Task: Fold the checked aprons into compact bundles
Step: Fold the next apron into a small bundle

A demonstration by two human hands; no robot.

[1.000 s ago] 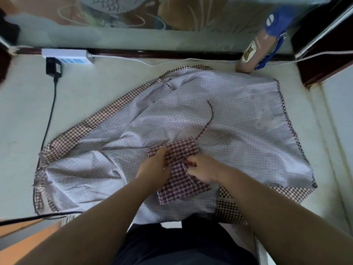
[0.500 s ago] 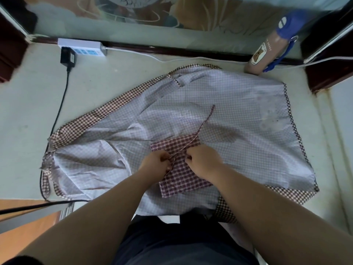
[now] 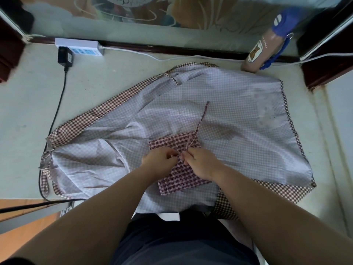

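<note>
A large pale checked apron (image 3: 229, 111) lies spread flat, inside up, with dark red checked trim along its edges. On its near middle sits a small folded red-checked bundle (image 3: 183, 176). A thin checked strap (image 3: 200, 123) runs from the bundle up and away across the apron. My left hand (image 3: 158, 161) and my right hand (image 3: 200, 161) meet over the bundle's middle, and both pinch the strap where it crosses the bundle. The fingertips hide that spot.
A white power strip (image 3: 80, 47) with a black adapter (image 3: 65, 57) and cable (image 3: 57, 111) lies at the back left. A brown bottle with a blue cap (image 3: 267, 48) lies at the back right. Dark wooden frames stand at both far corners.
Both hands have drawn closer together over the bundle. The strap now runs straighter from the hands up across the apron. The camera view has shifted slightly.
</note>
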